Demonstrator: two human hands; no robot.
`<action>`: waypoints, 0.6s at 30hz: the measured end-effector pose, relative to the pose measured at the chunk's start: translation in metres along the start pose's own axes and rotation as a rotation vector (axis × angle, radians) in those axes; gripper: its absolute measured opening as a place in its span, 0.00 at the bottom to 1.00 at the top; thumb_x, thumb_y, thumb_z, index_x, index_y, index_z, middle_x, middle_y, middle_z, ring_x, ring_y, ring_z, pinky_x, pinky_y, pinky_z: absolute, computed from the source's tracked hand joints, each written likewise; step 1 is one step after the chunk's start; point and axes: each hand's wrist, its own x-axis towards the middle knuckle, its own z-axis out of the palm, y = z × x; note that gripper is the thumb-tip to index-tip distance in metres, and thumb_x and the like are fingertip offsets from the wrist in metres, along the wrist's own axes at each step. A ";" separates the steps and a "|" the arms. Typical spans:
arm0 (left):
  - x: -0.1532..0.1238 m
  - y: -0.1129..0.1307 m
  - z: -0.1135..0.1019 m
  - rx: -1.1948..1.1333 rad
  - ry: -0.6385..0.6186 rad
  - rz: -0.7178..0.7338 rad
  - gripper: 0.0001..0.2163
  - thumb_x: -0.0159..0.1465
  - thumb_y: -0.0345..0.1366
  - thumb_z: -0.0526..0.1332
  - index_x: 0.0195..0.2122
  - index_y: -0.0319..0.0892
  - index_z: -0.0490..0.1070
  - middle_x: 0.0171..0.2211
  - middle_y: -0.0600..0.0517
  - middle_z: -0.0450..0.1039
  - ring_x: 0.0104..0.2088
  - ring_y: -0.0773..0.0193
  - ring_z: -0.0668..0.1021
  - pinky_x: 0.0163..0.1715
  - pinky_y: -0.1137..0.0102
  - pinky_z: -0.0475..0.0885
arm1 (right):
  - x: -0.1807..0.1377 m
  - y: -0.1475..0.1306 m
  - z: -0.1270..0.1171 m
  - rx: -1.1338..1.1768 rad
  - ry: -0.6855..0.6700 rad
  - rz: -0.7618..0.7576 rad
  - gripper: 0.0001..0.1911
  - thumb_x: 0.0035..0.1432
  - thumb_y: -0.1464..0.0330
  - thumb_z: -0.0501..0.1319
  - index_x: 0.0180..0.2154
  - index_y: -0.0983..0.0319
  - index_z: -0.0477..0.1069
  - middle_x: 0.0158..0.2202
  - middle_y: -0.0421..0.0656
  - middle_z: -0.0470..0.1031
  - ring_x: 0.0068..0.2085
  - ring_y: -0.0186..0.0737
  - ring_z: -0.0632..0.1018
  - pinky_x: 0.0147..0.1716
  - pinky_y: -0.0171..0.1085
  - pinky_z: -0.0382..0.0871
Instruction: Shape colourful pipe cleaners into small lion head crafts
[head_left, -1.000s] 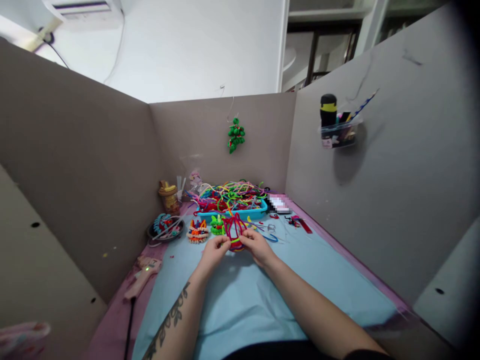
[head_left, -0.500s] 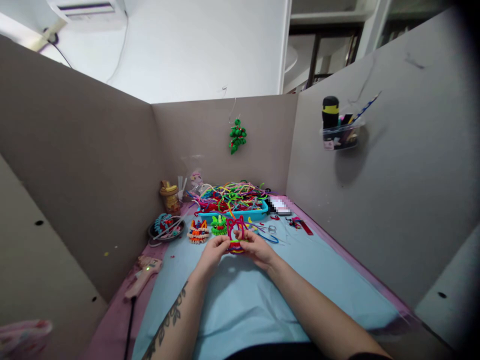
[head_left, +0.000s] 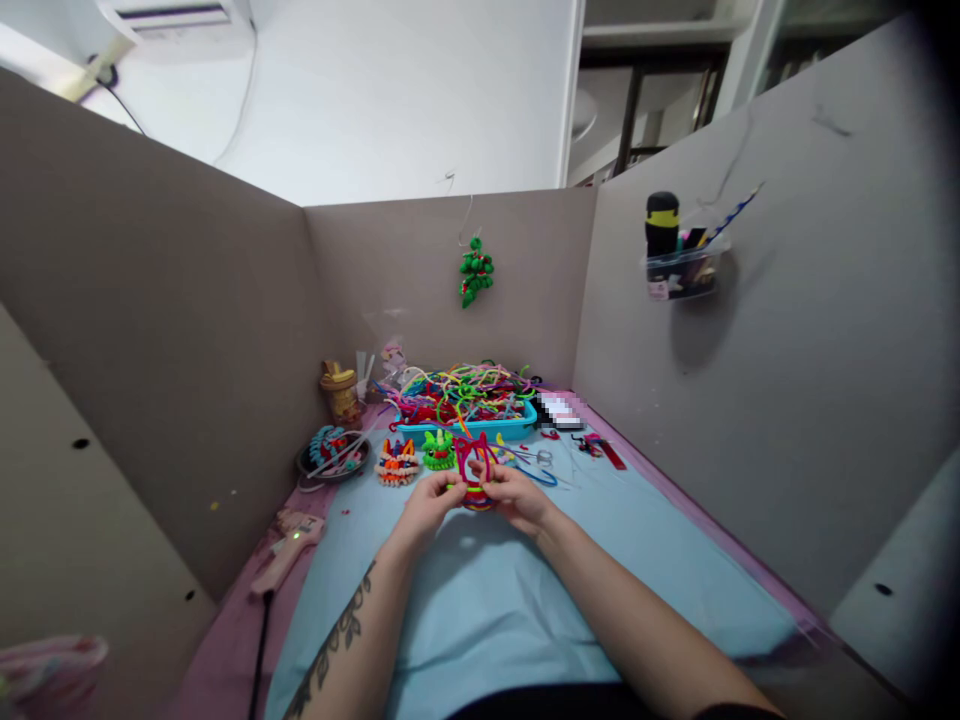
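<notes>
Red pipe-cleaner frame (head_left: 475,492) sits btwn L fingers (head_left: 451,487) & R fingers (head_left: 501,484), both pinched on its lower part.

A dark tattoo (head_left: 343,632) of leafy sprigs runs along the left forearm (head_left: 384,600); black clothing (head_left: 547,703) covers the torso; a black sleeve (head_left: 739,713) edges the right arm (head_left: 622,605)

Tray (head_left: 420,433) w/ stems (head_left: 465,388) behind hands (head_left: 521,497), glue gun (head_left: 285,562) on L.

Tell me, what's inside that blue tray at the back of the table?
The blue tray holds a tangled heap of multicoloured strands, piled above its rim. The heap covers the tray's floor, so anything underneath can't be seen.
</notes>
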 end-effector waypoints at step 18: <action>0.009 -0.016 -0.007 0.124 0.206 -0.021 0.13 0.50 0.44 0.63 0.25 0.38 0.68 0.20 0.56 0.65 0.22 0.70 0.67 0.25 0.75 0.62 | 0.001 0.004 -0.003 -1.057 0.092 -0.666 0.07 0.50 0.69 0.62 0.35 0.58 0.74 0.34 0.43 0.74 0.40 0.42 0.71 0.45 0.43 0.62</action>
